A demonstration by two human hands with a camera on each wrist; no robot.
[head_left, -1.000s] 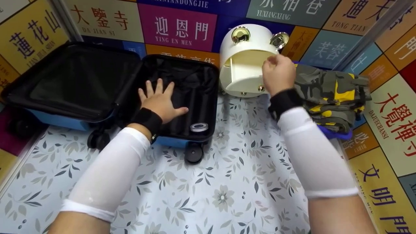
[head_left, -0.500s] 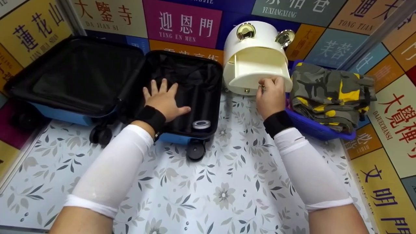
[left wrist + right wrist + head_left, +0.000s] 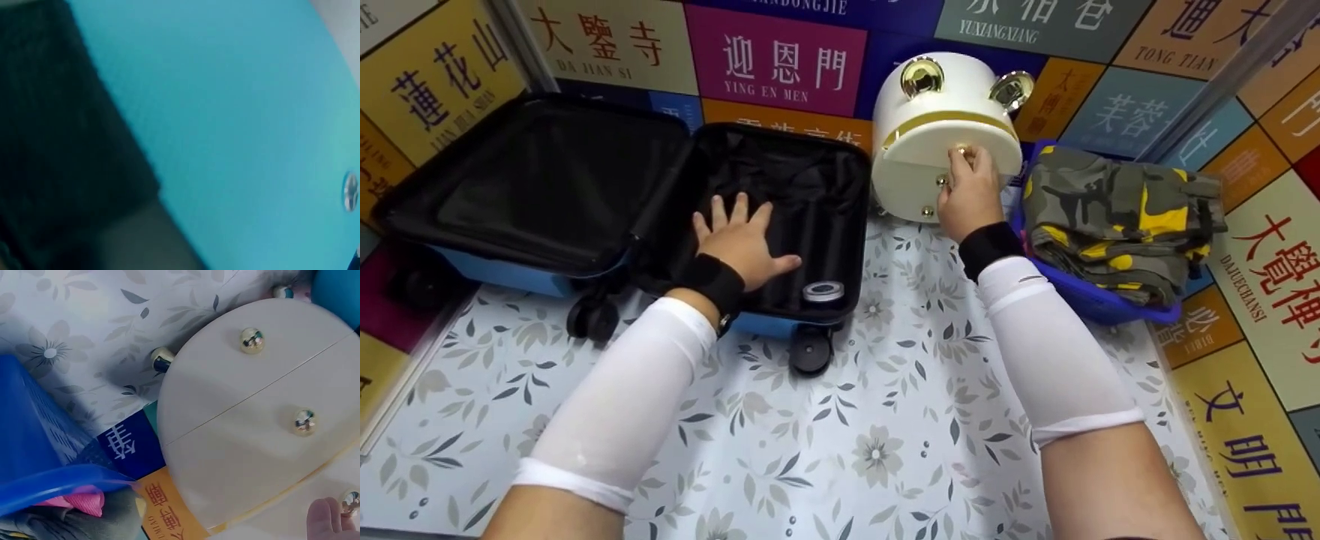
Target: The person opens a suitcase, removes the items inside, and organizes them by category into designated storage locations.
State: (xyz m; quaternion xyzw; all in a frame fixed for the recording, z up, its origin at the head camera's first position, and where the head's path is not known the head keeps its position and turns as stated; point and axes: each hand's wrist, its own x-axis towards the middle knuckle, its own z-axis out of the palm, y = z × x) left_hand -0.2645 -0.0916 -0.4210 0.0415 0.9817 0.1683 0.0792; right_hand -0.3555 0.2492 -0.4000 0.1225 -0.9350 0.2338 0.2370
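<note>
My right hand (image 3: 971,193) pinches a small gold knob (image 3: 961,149) on the front of a white rounded cabinet (image 3: 904,180) with two gold bulb-like eyes on top. The cabinet's front panel stands raised, with a narrow gap along its upper edge. In the right wrist view, fingertips (image 3: 319,520) touch one knob, and two more gold knobs show on the front. My left hand (image 3: 746,244) lies palm down with spread fingers over the right half of an open black-lined suitcase (image 3: 810,202). Mostly the suitcase's blue shell (image 3: 225,124) fills the left wrist view.
Right of the cabinet is a blue basket (image 3: 1080,300) with folded camouflage clothes (image 3: 1117,225). The suitcase's other half (image 3: 547,187) lies open at left. A flat round disc (image 3: 823,291) sits in the right half. Printed walls enclose the floral surface (image 3: 877,420).
My right hand moves left and down to the cabinet's knob, then up with it. The front panel, earlier lowered with the pale inside showing, now covers most of the opening. The left hand stays.
</note>
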